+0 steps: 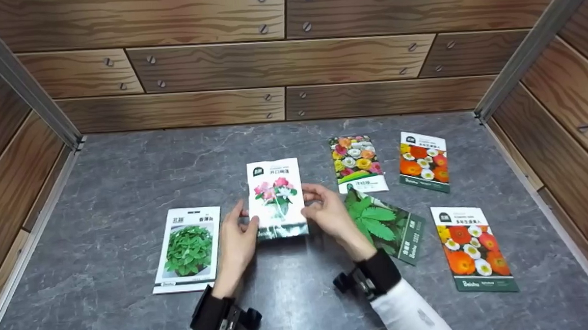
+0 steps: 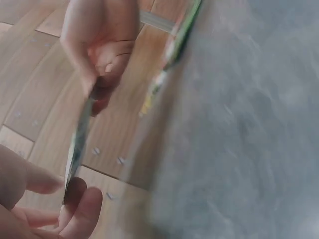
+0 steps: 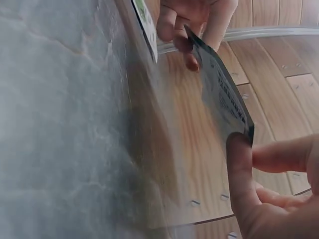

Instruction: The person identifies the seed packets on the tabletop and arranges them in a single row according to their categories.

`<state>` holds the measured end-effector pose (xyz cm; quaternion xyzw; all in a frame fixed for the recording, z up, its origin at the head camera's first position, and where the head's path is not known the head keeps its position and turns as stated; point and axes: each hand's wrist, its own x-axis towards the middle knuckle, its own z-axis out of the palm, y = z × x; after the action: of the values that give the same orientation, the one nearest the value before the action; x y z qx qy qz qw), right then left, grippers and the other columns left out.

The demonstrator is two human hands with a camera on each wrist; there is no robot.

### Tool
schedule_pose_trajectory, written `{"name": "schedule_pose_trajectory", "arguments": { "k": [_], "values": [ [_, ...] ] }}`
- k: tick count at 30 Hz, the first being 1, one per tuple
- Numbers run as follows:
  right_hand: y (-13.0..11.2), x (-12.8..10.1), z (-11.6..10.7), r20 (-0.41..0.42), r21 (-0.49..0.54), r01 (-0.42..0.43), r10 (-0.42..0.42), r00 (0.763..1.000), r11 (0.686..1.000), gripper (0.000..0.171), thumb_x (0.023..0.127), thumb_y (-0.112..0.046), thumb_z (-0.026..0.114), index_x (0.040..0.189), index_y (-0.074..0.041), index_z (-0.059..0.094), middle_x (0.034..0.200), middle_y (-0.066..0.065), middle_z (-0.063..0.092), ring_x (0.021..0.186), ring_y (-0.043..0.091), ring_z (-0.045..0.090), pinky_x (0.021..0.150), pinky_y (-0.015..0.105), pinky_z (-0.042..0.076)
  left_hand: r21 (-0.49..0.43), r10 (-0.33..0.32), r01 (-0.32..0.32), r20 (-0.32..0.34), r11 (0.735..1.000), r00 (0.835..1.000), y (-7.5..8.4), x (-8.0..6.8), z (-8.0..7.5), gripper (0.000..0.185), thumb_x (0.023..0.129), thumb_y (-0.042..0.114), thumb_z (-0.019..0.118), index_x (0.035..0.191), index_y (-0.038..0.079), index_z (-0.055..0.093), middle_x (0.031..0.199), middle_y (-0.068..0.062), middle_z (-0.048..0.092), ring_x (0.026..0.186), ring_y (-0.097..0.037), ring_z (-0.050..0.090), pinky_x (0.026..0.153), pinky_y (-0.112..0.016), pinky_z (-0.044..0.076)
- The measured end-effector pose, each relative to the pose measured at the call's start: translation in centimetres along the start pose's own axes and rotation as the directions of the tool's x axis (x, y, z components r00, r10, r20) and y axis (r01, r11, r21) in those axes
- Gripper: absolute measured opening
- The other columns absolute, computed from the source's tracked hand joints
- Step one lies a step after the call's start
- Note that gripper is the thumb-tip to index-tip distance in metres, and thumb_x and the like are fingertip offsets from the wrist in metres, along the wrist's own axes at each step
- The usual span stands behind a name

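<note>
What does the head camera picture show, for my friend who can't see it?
Two hands, the left hand and the right hand, hold up a seed packet with pink flowers over a grey table. Five more seed packets lie flat on the table: a leafy green one to the left, four to the right.

White sleeves, black wrist straps bearing cameras.

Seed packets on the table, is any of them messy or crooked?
One is. The green leaf packet lies tilted, and its top corner is tucked under the mixed-flower packet. The other packets lie flat and apart. The pink-flower packet is held up by both hands.
</note>
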<state>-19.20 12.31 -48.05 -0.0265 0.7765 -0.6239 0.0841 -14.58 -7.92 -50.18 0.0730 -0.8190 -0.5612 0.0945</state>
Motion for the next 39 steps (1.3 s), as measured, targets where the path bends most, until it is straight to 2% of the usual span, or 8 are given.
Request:
{"name": "schedule_pose_trajectory", "arguments": {
  "k": [4, 8, 14, 18, 23, 30, 34, 39],
  "values": [
    [-0.2, -1.3, 0.0, 0.042, -0.061, 0.04, -0.037, 0.998, 0.997, 0.064, 0.083, 0.012, 0.061, 0.146, 0.013, 0.05, 0.116, 0.026, 0.067, 0.071, 0.008, 0.056, 0.063, 0.015, 0.049, 0.021, 0.014, -0.015, 0.047, 1.0, 0.999, 0.8, -0.8, -1.0, 0.047, 0.097, 0.003, 0.065, 0.141, -0.012, 0.058, 0.108, -0.021, 0.065, 0.061, -0.001, 0.043, 0.055, -0.015, 0.037],
    [-0.9, -2.4, 0.5, 0.084, -0.21, 0.076, -0.059, 0.995, 0.975, 0.069, 0.086, 0.01, 0.063, 0.152, 0.01, 0.044, 0.115, 0.021, 0.066, 0.076, 0.01, 0.056, 0.064, 0.014, 0.05, 0.15, 0.05, -0.056, 0.046, 0.987, 0.998, 1.3, -1.7, -2.0, 0.044, 0.096, 0.004, 0.067, 0.138, -0.009, 0.063, 0.104, -0.018, 0.067, 0.062, -0.004, 0.048, 0.055, -0.018, 0.041],
    [-1.6, -3.6, 1.4, 0.121, -0.441, 0.159, -0.117, 0.986, 0.884, 0.071, 0.09, 0.002, 0.068, 0.156, 0.009, 0.04, 0.11, 0.014, 0.068, 0.082, 0.014, 0.064, 0.071, 0.02, 0.056, 0.418, 0.146, -0.15, 0.043, 0.896, 0.988, 1.7, -2.9, -2.8, 0.044, 0.096, 0.009, 0.072, 0.135, -0.009, 0.065, 0.11, -0.022, 0.072, 0.077, -0.028, 0.068, 0.07, -0.043, 0.058],
    [-1.6, -4.0, 1.6, 0.149, -0.531, 0.217, -0.162, 0.975, 0.819, 0.07, 0.092, -0.003, 0.07, 0.155, 0.009, 0.042, 0.107, 0.011, 0.07, 0.076, 0.012, 0.065, 0.064, 0.02, 0.054, 0.499, 0.173, -0.179, 0.059, 0.848, 0.983, 2.0, -3.2, -3.2, 0.044, 0.094, 0.011, 0.074, 0.133, -0.007, 0.067, 0.117, -0.025, 0.073, 0.096, -0.042, 0.073, 0.081, -0.055, 0.061],
    [-1.4, -4.3, 1.7, 0.192, -0.591, 0.253, -0.171, 0.966, 0.766, 0.071, 0.092, -0.007, 0.074, 0.154, 0.008, 0.044, 0.116, 0.017, 0.073, 0.077, 0.016, 0.065, 0.064, 0.026, 0.056, 0.56, 0.153, -0.194, 0.121, 0.806, 0.981, 2.1, -3.4, -3.5, 0.045, 0.091, 0.016, 0.079, 0.129, -0.008, 0.069, 0.12, -0.027, 0.073, 0.097, -0.045, 0.074, 0.081, -0.056, 0.062],
    [-0.6, -4.6, 2.0, 0.259, -0.64, 0.263, -0.119, 0.958, 0.722, 0.068, 0.09, -0.011, 0.078, 0.15, 0.004, 0.05, 0.134, 0.029, 0.069, 0.117, 0.044, 0.07, 0.1, 0.056, 0.06, 0.638, 0.087, -0.197, 0.2, 0.744, 0.976, 1.9, -3.7, -3.5, 0.031, 0.087, 0.023, 0.084, 0.102, -0.002, 0.072, 0.099, -0.019, 0.075, 0.077, -0.034, 0.071, 0.063, -0.045, 0.057],
    [-0.1, -4.8, 2.2, 0.284, -0.669, 0.261, -0.085, 0.955, 0.696, 0.065, 0.087, -0.012, 0.081, 0.145, 0.002, 0.055, 0.128, 0.028, 0.072, 0.11, 0.044, 0.072, 0.095, 0.056, 0.061, 0.673, 0.053, -0.196, 0.227, 0.713, 0.972, 1.7, -3.7, -3.3, 0.029, 0.084, 0.024, 0.086, 0.083, 0.002, 0.067, 0.078, -0.013, 0.07, 0.065, -0.028, 0.065, 0.056, -0.041, 0.051],
    [0.4, -5.0, 2.6, 0.3, -0.702, 0.266, -0.065, 0.952, 0.661, 0.063, 0.085, -0.012, 0.082, 0.141, 0.003, 0.057, 0.123, 0.027, 0.073, 0.106, 0.044, 0.072, 0.09, 0.056, 0.061, 0.705, 0.032, -0.192, 0.234, 0.682, 0.972, 1.4, -3.8, -2.9, 0.031, 0.081, 0.025, 0.088, 0.077, 0.001, 0.068, 0.074, -0.015, 0.071, 0.062, -0.03, 0.065, 0.056, -0.042, 0.053]
  ]
}}
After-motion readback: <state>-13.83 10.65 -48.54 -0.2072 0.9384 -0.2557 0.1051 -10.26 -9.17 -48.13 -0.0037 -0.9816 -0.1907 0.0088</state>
